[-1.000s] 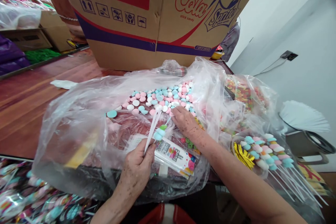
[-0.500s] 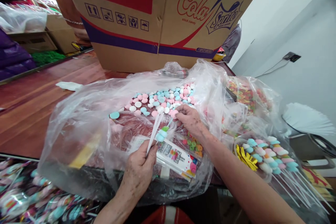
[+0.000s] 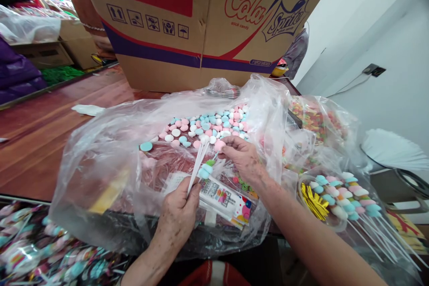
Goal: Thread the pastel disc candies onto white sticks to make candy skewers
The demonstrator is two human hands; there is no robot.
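Observation:
My left hand [image 3: 177, 214] is closed round a small bunch of white sticks [image 3: 197, 165]; one stick carries a blue and a green candy [image 3: 205, 170] near its tip. My right hand [image 3: 240, 155] pinches a pink candy [image 3: 219, 145] right at the stick's tip. Just beyond lies a heap of pink, blue and white round candies [image 3: 209, 125] on an open clear plastic bag [image 3: 100, 152]. A white printed candy packet [image 3: 223, 196] lies under my left hand's sticks.
A big cardboard box [image 3: 201, 22] marked Cola and Sprite stands behind the heap. Finished candy skewers [image 3: 342, 194] lie in a bag at the right, beside gold twist ties [image 3: 313, 201]. Wrapped candy skewers [image 3: 40, 250] fill the lower left. A wooden table [image 3: 40, 129] extends left.
My right hand has drawn back from the candy heap with a pink candy and brought it to the stick's tip. My left hand has stayed put.

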